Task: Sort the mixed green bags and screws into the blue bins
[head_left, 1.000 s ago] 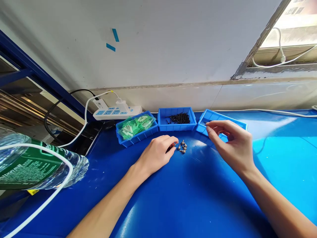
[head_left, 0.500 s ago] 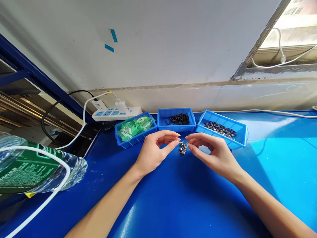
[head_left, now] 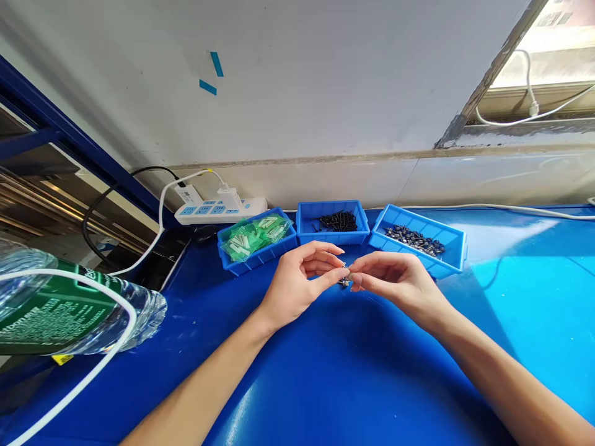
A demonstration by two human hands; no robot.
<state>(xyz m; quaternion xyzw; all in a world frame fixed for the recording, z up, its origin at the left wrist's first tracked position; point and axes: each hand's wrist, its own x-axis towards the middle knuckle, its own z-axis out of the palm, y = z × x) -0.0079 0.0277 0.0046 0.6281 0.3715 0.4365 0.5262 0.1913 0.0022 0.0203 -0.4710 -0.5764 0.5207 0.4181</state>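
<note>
Over the blue table (head_left: 297,378), my left hand (head_left: 302,282) has its thumb and index finger pinched at a small pile of metal screws (head_left: 344,282). My right hand (head_left: 395,279) meets it from the right, thumb and index fingertips together and touching the left fingertips. Whatever lies between the fingertips is too small to make out. The pile is mostly covered by the fingers. Behind the hands stand three blue bins: one with green bags (head_left: 255,238), one with black screws (head_left: 338,221), one with silvery screws (head_left: 413,240).
A white power strip (head_left: 218,212) with plugs and cables sits at the back left. On the left lies a large water bottle (head_left: 83,310) with a white cable (head_left: 125,334) passing over it. The wall (head_left: 325,80) rises behind the bins.
Both hands have come together, so their fingertips now meet over the pile. The right thumb and index finger have closed, and the pile is more hidden.
</note>
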